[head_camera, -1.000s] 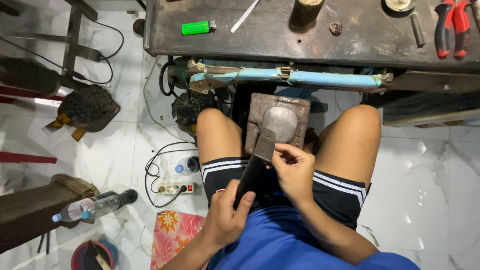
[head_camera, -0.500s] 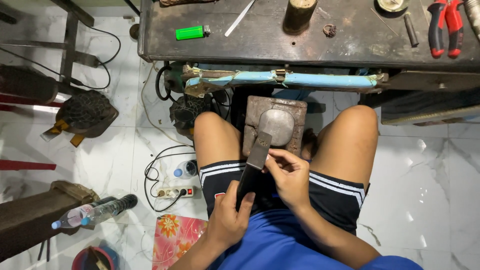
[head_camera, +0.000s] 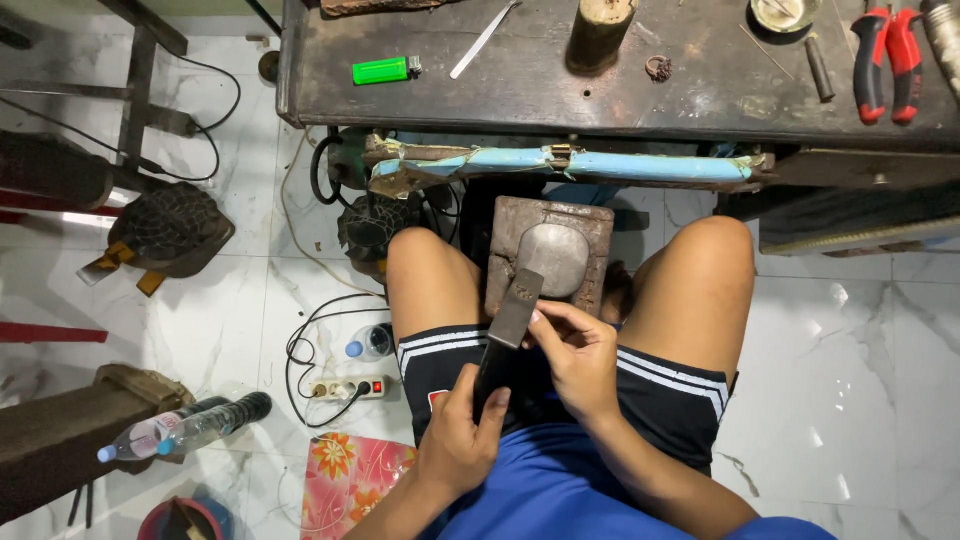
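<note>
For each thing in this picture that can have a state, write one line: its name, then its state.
Hammer: held, head over the block.
Left hand: gripping the hammer's handle.
Right hand: fingers pinched beside the hammer head.
Metal block: sitting between the knees.
Green lighter: lying on the workbench.
Red pliers: lying closed.
Plastic bottle: lying on its side.

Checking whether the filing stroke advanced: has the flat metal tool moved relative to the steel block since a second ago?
No. The flat metal tool keeps its tip at the near edge of the steel block.
</note>
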